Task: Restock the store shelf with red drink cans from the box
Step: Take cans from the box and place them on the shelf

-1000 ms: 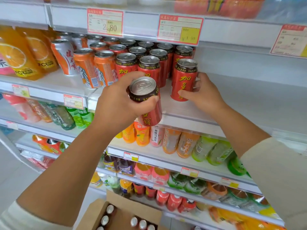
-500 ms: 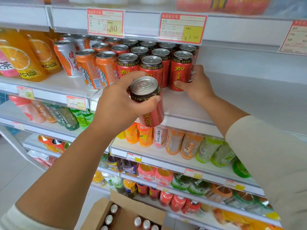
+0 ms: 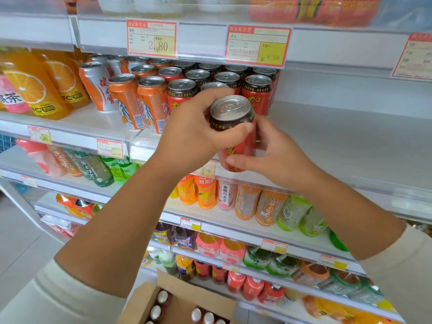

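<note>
Red drink can (image 3: 233,127) held clear of the shelf (image 3: 350,136), in front of its edge, tilted with the lid toward the camera. Gripped at the dark top band by the left hand (image 3: 194,134), fingers wrapped firmly around the rim area; judged as the carrying grip, leaving the lower body free. Cupped loosely at that lower body by the right hand (image 3: 271,157), thumb laid across the front and fingers behind; judged as a handover so the can may be set down from the right side. Load share between the two hands: cannot tell. To the right of both hands, bare white shelf surface, judged as the space for the next can. Shelf contents, from the left: orange juice bottles (image 3: 30,90), then orange cans (image 3: 138,101) in rows, then shelved red cans (image 3: 257,94) standing upright in tight rows just behind the held can, with front labels facing out. Match that orientation and row line when placing. Below, at the bottom edge of the view, cardboard box (image 3: 145,300) with flaps open; several silver can tops (image 3: 161,298) visible inside, upright and close together. Full count hidden by the frame edge and the left forearm. Task judged partway done.
</note>
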Demonstrator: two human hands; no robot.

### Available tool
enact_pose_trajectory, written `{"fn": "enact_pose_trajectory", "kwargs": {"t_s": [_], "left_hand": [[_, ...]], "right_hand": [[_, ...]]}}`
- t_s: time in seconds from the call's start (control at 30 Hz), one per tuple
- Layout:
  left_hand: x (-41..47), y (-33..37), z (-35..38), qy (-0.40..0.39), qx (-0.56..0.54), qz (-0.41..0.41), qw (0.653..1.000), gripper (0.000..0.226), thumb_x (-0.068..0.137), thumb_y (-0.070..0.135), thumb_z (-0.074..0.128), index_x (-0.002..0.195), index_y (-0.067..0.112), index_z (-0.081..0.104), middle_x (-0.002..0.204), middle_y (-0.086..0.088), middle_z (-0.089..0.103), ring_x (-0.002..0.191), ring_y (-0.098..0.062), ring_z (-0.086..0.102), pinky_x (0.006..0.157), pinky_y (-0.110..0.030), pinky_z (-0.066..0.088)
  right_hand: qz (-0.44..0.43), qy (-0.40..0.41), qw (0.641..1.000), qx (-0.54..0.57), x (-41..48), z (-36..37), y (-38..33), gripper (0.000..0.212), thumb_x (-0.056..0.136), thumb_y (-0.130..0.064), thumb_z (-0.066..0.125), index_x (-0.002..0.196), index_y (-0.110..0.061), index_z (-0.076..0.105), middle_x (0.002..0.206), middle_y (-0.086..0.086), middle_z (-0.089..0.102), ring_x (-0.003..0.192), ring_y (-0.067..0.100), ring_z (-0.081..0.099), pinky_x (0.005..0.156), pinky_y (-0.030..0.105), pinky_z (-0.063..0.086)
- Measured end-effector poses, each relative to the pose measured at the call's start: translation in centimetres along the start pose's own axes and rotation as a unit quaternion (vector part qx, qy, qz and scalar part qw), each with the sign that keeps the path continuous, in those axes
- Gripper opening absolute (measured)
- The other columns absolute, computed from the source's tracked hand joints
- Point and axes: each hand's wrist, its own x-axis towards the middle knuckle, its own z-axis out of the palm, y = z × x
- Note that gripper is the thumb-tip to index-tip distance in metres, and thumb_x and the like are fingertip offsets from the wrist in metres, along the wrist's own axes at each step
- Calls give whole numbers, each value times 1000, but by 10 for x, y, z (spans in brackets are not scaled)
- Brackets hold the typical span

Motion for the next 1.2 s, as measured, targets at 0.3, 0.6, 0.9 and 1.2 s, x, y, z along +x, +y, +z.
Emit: {"fn": "enact_pose_trajectory", "kwargs": {"t_s": [0.3,0.6,0.9,1.2], "left_hand": [[-23,-66,-3,-49,234,-53,970,61,74,52,80,127,24,66,130,5,64,121,-14,56,103,-22,37],[-35,-115,10,38,306,62,949,50,71,60,66,109,28,72,104,9,71,104,-18,58,99,-31,30],[-35,-120,11,40,268,67,960,52,70,61,66,110,27,72,110,10,70,109,-13,55,102,-26,24],[-94,-106,-16,91,209,41,973,45,86,34,71,128,18,64,134,2,60,126,-14,50,111,-22,32]], "right_hand": [[51,135,990,1,26,-18,25,71,64,-22,88,120,-28,45,114,-5,68,102,7,66,97,40,52],[83,142,984,-71,46,-17,32,62,69,-25,86,115,-30,44,93,-26,54,81,-19,51,69,-2,40],[92,161,974,-129,51,-13,45,69,63,-45,84,120,-27,49,120,1,60,108,17,59,98,42,48],[-82,376,921,-61,-23,25,15,34,83,-24,69,107,-31,46,90,-5,51,79,10,51,72,23,42]]}}
